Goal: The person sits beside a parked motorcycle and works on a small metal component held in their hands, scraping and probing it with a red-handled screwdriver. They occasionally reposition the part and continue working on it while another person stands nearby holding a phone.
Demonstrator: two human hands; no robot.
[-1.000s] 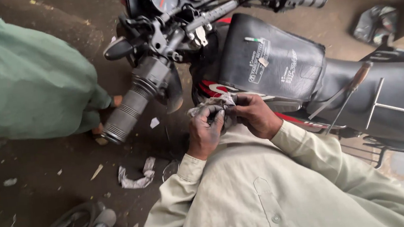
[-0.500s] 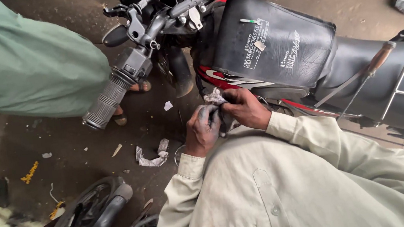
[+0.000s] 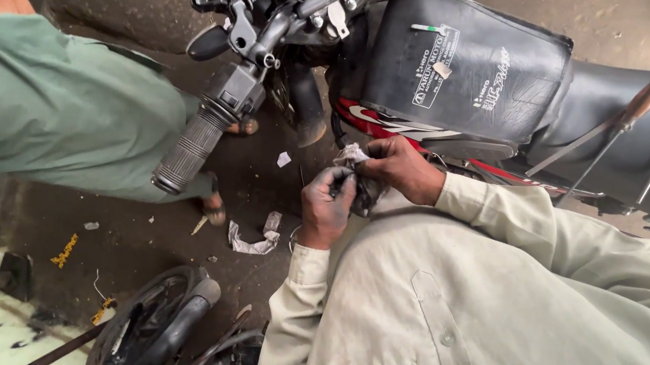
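Wiping step, I'd judge: left hand [image 3: 326,206] clenched on a small dark part [image 3: 364,194], right hand [image 3: 400,168] pinching a grey rag [image 3: 351,154] just above it, beside the motorcycle [image 3: 482,69]. Next move calls for turning the part within the grip.

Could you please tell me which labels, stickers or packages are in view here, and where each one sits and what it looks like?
Printed white markings: on the black tank cover, a slanted rectangular block of lettering.
Second white marking: further right on the same cover, slanted script.
Small green-and-white strip: near the cover's top edge.
Crumpled white wrapper: on the dirty floor, left of the hands.
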